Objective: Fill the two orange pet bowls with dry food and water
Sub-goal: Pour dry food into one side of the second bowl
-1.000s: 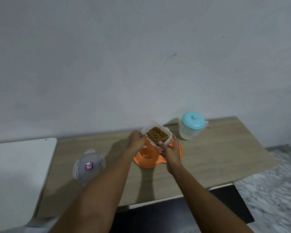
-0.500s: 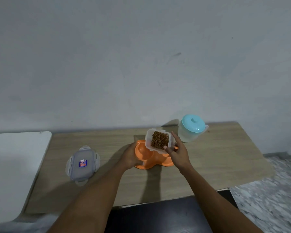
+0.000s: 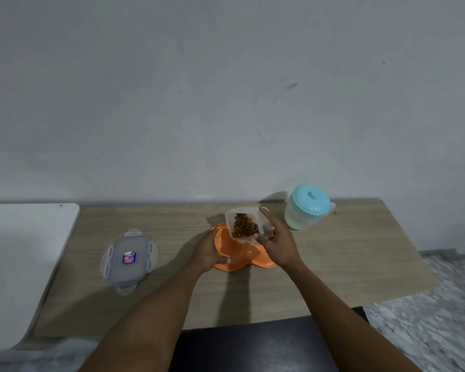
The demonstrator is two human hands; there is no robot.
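Observation:
An orange double pet bowl point(image 3: 232, 260) sits mid-table. My right hand point(image 3: 275, 241) grips a clear plastic food container point(image 3: 246, 224) holding brown dry food, tilted over the left bowl with the food slid toward its lower edge. My left hand point(image 3: 207, 251) rests against the left rim of the orange bowl, holding it steady. A translucent water jug with a teal lid point(image 3: 308, 206) stands upright to the right, behind the bowl. The right bowl is mostly hidden by my right hand.
The container's clear lid point(image 3: 128, 260) with clip flaps lies flat on the wooden table point(image 3: 346, 264) to the left. A white table point(image 3: 16, 253) adjoins on the left. A grey wall runs behind, and marbled floor shows at the right.
My left hand let go of the food container and moved down to the bowl's left rim. My right hand tipped the container further over the left bowl.

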